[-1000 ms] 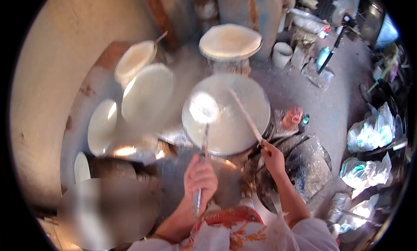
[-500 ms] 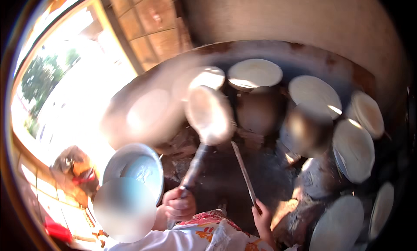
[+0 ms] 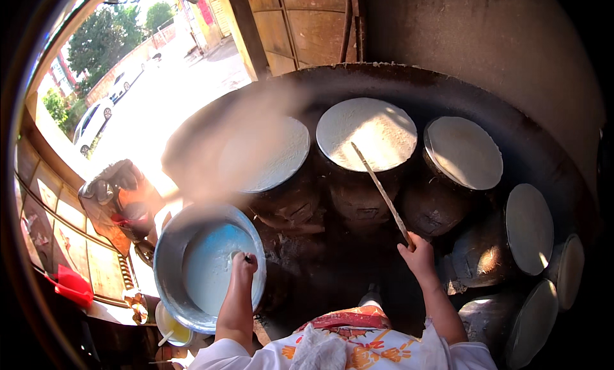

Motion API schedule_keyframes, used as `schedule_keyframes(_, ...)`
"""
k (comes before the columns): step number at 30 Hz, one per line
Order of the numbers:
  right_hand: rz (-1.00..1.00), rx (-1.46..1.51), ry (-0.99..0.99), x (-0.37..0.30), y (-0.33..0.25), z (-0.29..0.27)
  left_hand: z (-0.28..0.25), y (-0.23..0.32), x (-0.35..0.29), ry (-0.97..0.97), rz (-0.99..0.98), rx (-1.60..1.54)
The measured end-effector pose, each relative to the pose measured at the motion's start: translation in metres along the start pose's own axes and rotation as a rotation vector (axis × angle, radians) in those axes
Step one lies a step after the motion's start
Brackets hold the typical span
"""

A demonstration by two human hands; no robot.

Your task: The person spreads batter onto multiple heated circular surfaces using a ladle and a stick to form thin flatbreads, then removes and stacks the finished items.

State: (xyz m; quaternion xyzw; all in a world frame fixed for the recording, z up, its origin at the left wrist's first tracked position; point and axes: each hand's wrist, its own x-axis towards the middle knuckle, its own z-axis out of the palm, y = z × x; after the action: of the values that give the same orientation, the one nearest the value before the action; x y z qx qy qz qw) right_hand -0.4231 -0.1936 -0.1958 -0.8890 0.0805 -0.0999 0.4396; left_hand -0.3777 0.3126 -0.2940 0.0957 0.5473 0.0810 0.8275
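Observation:
My left hand (image 3: 244, 265) is closed on the dark handle of a ladle, of which only a bit shows, over a grey metal basin (image 3: 165, 267). Pale, bluish-white batter (image 3: 203, 267) fills part of that basin; the ladle's bowl is hidden. With my right hand (image 3: 418, 253) I grip a long thin wooden stick (image 3: 385, 196). It slants away from me, and its far tip lies over a round griddle (image 3: 336, 130) covered with a pale layer, partly sunlit. That griddle stands at the back middle.
Several more pale-topped griddles, among them one (image 3: 464, 149) at back right and one (image 3: 529, 229) at right, stand on dark stoves in an arc. A greyish blur covers part of the left griddle (image 3: 281, 159). A dark bag (image 3: 118, 188) and red item (image 3: 71, 285) lie left.
My left hand has lowered the raised ladle into the batter basin. My right hand has moved up and right, with the stick's tip now over the back middle griddle. The view has shifted.

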Motion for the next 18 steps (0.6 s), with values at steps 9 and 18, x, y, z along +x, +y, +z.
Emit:
schedule_keyframes(9,0.011,-0.557,0.256,0.197,0.068,-0.054,0.065,-0.081,-0.036,0.182,0.675,0.726)
schedule_keyframes(18,0.015,-0.633,0.334,0.208,0.112,-0.107,0.252,-0.281,-0.108,-0.827,0.862,1.129)
